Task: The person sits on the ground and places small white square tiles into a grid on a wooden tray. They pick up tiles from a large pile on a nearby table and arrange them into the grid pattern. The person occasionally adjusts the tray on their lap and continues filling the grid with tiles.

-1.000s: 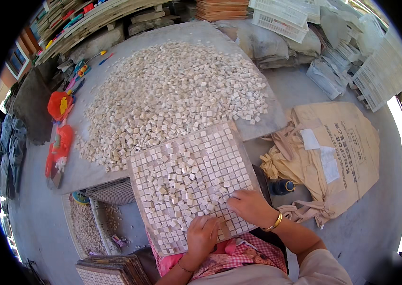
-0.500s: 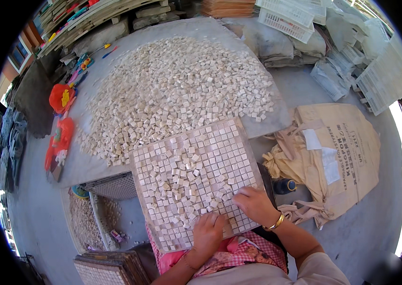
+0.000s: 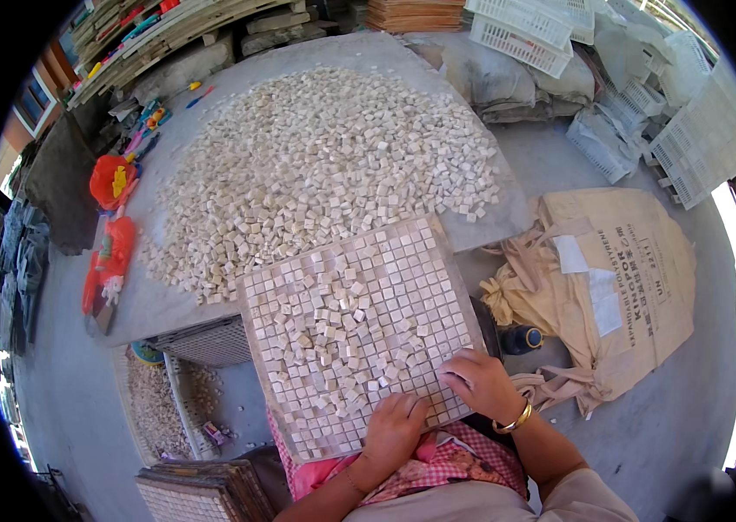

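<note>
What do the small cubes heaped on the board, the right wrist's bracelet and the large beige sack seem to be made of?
Small cubes: probably stone, matt, with uneven off-white tones; ceramic is possible.
Bracelet: likely polished metal, gold-coloured with bright highlights.
Large beige sack: seemingly woven fabric or plastic, dull, with soft folds and straps.

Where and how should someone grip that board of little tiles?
Probably by both side rims of the board, coming from left and right at once: it is flat, broad and roughly square, and loose tiles lie on top, so keeping it level seems wise.
</note>
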Available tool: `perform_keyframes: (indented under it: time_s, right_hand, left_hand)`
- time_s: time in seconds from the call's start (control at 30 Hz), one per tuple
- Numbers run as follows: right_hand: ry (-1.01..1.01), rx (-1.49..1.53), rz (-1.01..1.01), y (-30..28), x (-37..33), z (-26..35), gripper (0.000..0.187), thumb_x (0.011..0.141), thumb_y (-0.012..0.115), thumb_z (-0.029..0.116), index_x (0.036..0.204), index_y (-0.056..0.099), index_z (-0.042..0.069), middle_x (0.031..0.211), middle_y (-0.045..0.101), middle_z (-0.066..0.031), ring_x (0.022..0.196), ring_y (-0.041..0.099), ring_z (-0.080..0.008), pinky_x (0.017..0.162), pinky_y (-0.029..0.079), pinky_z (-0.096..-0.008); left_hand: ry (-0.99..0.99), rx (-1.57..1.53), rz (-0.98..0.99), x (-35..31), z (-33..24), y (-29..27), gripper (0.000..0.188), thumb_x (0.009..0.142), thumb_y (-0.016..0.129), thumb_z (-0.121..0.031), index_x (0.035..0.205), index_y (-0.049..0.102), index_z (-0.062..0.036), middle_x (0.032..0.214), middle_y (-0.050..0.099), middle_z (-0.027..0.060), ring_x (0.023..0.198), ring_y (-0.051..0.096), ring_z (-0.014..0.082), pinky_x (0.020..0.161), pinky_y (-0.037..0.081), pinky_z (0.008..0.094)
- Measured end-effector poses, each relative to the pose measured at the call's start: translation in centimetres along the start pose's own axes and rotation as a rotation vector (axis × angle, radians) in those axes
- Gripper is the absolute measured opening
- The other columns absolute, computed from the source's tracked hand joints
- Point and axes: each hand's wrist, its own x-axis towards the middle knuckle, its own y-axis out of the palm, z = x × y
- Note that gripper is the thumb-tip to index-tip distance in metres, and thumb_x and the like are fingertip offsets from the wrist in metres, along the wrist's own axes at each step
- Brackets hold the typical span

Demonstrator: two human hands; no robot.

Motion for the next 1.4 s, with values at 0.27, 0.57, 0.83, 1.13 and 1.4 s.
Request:
perform_keyframes:
  time_s: [0.27,0.57,0.83,1.13,1.4]
  right_hand:
    - [-0.141,-0.144,0.257,1.2,-0.2,0.5,0.014,0.079,0.066,0.017,0.088,0.059,0.008,0.082,0.056,-0.0069,0.075,0.059,-0.0255,0.064,0.049,-0.0348]
    - [-0.175,-0.196,0.251,1.9,-1.4,1.9,0.016,0.074,0.061,0.015,0.083,0.052,0.006,0.079,0.048,-0.0097,0.075,0.054,-0.0284,0.065,0.046,-0.0385]
    - [-0.195,-0.148,0.234,1.7,-1.5,2.7,0.016,0.074,0.056,0.008,0.089,0.054,0.005,0.083,0.049,-0.0103,0.083,0.053,-0.0277,0.071,0.046,-0.0368]
    - [-0.23,-0.136,0.216,1.5,-1.5,1.7,0.023,0.075,0.065,0.011,0.096,0.06,0.006,0.088,0.057,-0.0082,0.086,0.057,-0.0265,0.077,0.047,-0.0358]
    - [-0.197,-0.246,0.248,1.7,-2.0,1.3,0.013,0.075,0.066,0.013,0.086,0.063,0.008,0.087,0.058,-0.0056,0.086,0.058,-0.0247,0.074,0.047,-0.0356]
  left_hand:
    - [-0.18,-0.047,-0.155,-0.4,0.8,-2.1,0.004,0.078,0.062,-0.004,0.082,0.06,-0.0038,0.078,0.059,0.0089,0.072,0.055,0.0279,0.065,0.045,0.0376]
    - [-0.278,-0.146,-0.266,-0.8,1.3,-2.6,0.008,0.075,0.064,0.001,0.081,0.063,-0.0029,0.077,0.063,0.0113,0.072,0.058,0.0311,0.065,0.046,0.0394]
    - [-0.284,-0.156,-0.263,-0.8,1.4,-3.2,0.009,0.075,0.065,0.0,0.083,0.062,-0.0039,0.078,0.062,0.0105,0.072,0.057,0.0305,0.065,0.046,0.0392]
    - [-0.311,-0.176,-0.272,-1.2,1.4,-3.2,0.008,0.076,0.065,0.0,0.083,0.064,-0.0027,0.08,0.064,0.0115,0.073,0.058,0.0304,0.066,0.046,0.0375]
    - [-0.251,-0.121,-0.254,-1.3,1.4,-2.8,0.01,0.074,0.065,0.0,0.084,0.063,-0.0029,0.08,0.063,0.0117,0.073,0.057,0.0306,0.066,0.047,0.0384]
